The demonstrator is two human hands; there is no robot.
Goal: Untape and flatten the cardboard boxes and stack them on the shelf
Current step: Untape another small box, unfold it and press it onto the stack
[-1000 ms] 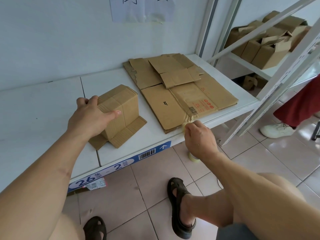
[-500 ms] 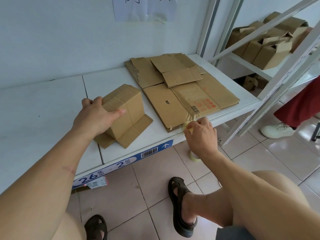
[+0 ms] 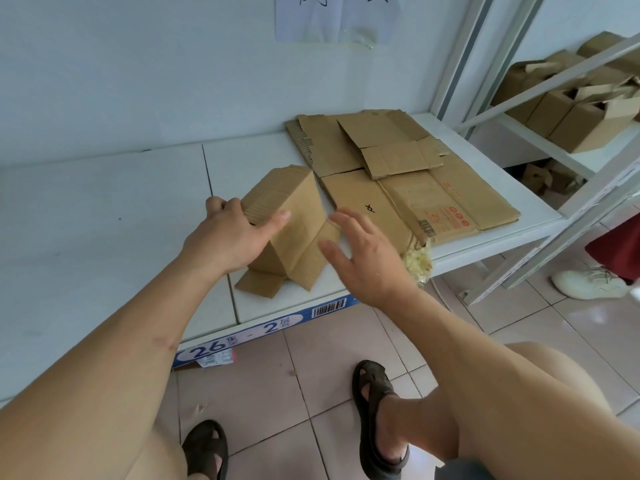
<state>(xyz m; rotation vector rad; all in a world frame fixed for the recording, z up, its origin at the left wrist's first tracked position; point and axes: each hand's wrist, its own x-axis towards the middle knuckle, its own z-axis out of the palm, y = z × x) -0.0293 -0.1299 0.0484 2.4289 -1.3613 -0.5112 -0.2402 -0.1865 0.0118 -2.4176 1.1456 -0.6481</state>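
Since half a second ago, the right hand (image 3: 363, 258) has left the shelf's front edge and spread open, just right of the small box (image 3: 291, 220) at frame centre. Light, stiff cardboard, likely best pressed on its slanted sides. Left hand (image 3: 232, 237) grips its left side on the shelf (image 3: 104, 216); flattened boxes (image 3: 398, 174) lie upper right.

On the blue strip label (image 3: 263, 332) along your shelf's front edge you can read "26" and "2", plus a barcode at its right end. The flattened cardboard stack (image 3: 408, 188) has red "2L" printed twice on its top sheet, a row of little red icons too small to make out, and a black scribble. The paper sheet (image 3: 337, 17) on the wall shows cut-off strokes, unreadable.
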